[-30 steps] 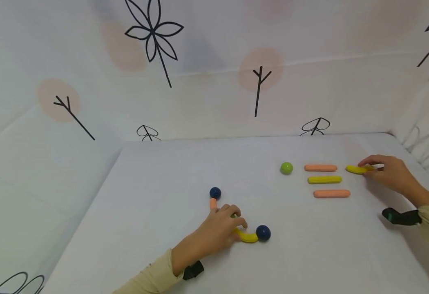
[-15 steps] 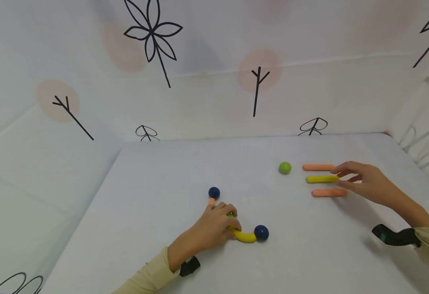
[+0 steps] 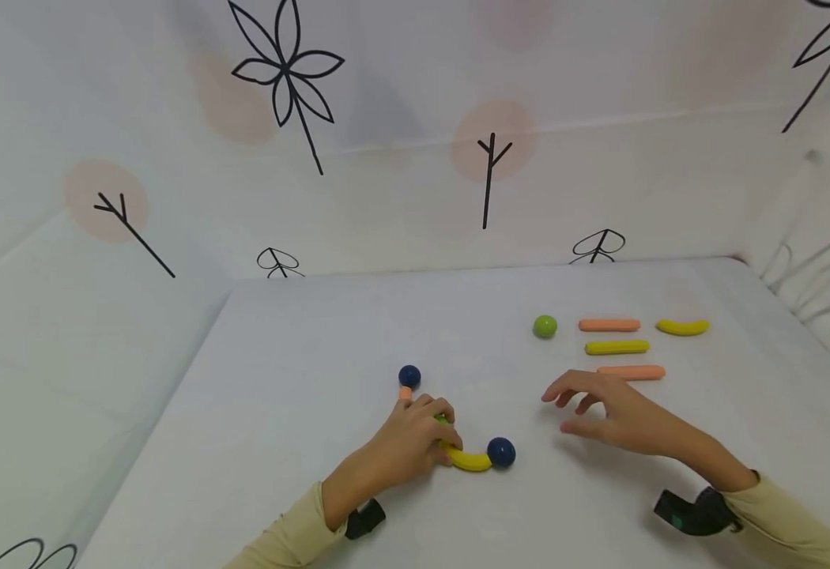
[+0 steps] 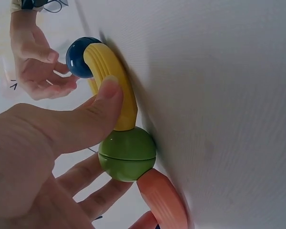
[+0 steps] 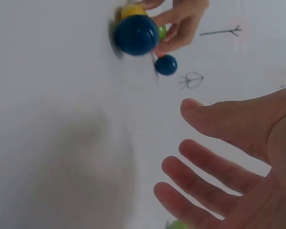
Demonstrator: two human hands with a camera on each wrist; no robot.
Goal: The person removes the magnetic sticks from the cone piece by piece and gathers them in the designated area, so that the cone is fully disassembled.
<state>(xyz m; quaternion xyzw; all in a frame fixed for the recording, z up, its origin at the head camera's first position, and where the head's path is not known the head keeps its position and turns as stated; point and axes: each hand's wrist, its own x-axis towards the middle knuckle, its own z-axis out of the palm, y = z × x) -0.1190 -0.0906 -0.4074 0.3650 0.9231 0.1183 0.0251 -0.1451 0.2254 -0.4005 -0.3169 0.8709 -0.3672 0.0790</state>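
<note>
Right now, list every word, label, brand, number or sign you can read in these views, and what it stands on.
None: no text can be read in any view.
The backdrop bears only line drawings, such as a flower and a twig.
The yellow curved piece in the left hand and the green ball touching it show no lettering.
The dark right-wrist device has a green patch, too small to make out.
</note>
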